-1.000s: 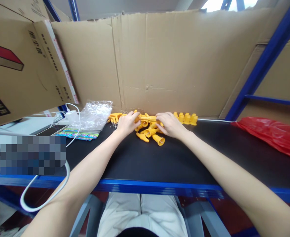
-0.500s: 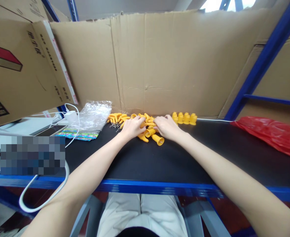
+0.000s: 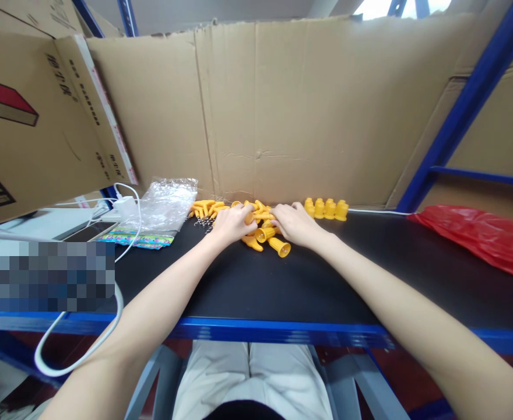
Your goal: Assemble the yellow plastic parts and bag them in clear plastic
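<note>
Over a pile of yellow plastic parts, my left hand [image 3: 232, 223] curls its fingers round a yellow cup-shaped part [image 3: 250, 218]. Facing it from the right, my right hand [image 3: 295, 224] has its fingers pressed at the end of a slim yellow piece [image 3: 264, 216] that lies between the two hands; its fingertips are partly hidden. Just below them lie two hollow, flared yellow parts, one [image 3: 264, 235] behind the other [image 3: 280, 247], and a curved, pronged yellow piece [image 3: 253, 243]. More pronged yellow pieces [image 3: 204, 207] lie to the left.
Several yellow bell-shaped parts [image 3: 329, 209] stand in rows at the right. Small metal screws [image 3: 204, 223] lie by the pile. A clear plastic bag [image 3: 164, 201], white cable [image 3: 119, 300] and red bag [image 3: 479, 236] flank the black tabletop [image 3: 265, 291]. Cardboard [image 3: 326, 111] walls the back.
The slim yellow piece now lies level between my hands, close to the cup-shaped part. Both hands have shifted only slightly; the other parts stay where they were.
</note>
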{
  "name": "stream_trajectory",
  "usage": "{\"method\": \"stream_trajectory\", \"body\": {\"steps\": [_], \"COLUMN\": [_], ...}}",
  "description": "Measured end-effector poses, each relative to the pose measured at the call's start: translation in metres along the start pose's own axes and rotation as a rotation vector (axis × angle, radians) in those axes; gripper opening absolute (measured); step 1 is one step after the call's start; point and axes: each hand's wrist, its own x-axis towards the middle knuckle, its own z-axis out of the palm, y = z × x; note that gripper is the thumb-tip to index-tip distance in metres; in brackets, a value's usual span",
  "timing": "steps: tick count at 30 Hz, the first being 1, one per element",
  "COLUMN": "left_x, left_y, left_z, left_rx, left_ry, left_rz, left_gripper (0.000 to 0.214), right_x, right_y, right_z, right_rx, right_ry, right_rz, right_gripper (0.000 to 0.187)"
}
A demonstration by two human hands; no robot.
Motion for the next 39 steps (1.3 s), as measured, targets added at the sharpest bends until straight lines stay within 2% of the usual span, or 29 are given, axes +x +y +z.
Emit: {"method": "stream_trajectory", "body": {"steps": [5, 9, 17, 23, 27, 29, 32, 35, 39], "left_x": [0.0, 0.0, 0.005, 0.009, 0.009, 0.009, 0.006, 0.003, 0.001], "left_y": [0.003, -0.004, -0.033, -0.056, -0.068, -0.073, -0.08, -0.087, -0.093], "left_z": [-0.001, 0.0, 0.008, 0.017, 0.025, 0.029, 0.036, 0.043, 0.049], "left_rx": [-0.009, 0.003, 0.039, -0.119, -0.255, -0.278, -0.256, -0.185, -0.116], "left_ry": [-0.002, 0.003, -0.005, 0.068, 0.154, 0.167, 0.159, 0.088, -0.03], "left_rz": [0.016, -0.028, -0.244, -0.345, -0.394, -0.362, -0.207, -0.078, -0.085], "left_gripper": [0.029, 0.031, 0.03, 0.028, 0.031, 0.035, 0.044, 0.051, 0.054], "right_x": [0.001, 0.0, -0.007, -0.015, -0.022, -0.027, -0.036, -0.046, -0.053], "right_y": [0.001, 0.005, 0.028, 0.054, 0.074, 0.085, 0.1, 0.114, 0.126], "right_z": [-0.007, -0.008, -0.003, 0.001, 0.001, 0.002, 0.007, 0.017, 0.035], "right_rx": [0.0, 0.038, 0.014, -0.049, -0.102, -0.114, -0.12, -0.088, 0.075], "right_ry": [0.022, -0.011, -0.093, -0.148, -0.11, -0.076, -0.051, -0.057, -0.084], "right_rz": [0.035, 0.132, 0.272, 0.402, 0.503, 0.579, 0.71, 0.832, 1.005], "right_gripper": [0.017, 0.018, 0.019, 0.018, 0.021, 0.023, 0.025, 0.026, 0.029]}}
